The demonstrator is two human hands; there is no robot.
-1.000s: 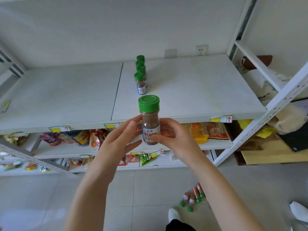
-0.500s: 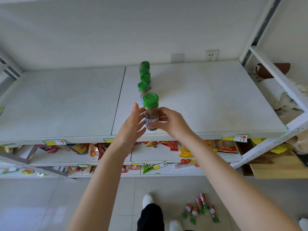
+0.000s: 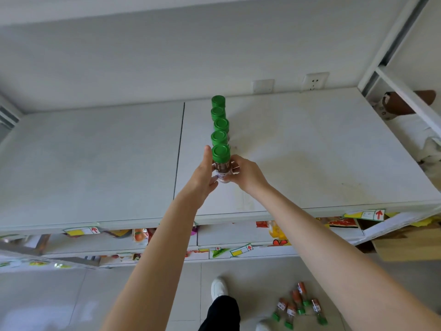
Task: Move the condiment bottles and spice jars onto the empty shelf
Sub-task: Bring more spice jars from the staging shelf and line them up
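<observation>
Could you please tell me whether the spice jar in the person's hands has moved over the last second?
Yes. The held spice jar went from before the shelf's front edge inward, up to the row of jars.

On the flat white shelf board (image 3: 310, 151), four green-capped glass spice jars (image 3: 219, 125) file toward 12 o'clock from a fifth green-capped jar (image 3: 222, 163). The left hand (image 3: 202, 173) touches it at 9 o'clock and the right hand (image 3: 248, 174) grips it at 3. Five small orange-labelled jars (image 3: 298, 304) lie on the floor at 5 o'clock.
</observation>
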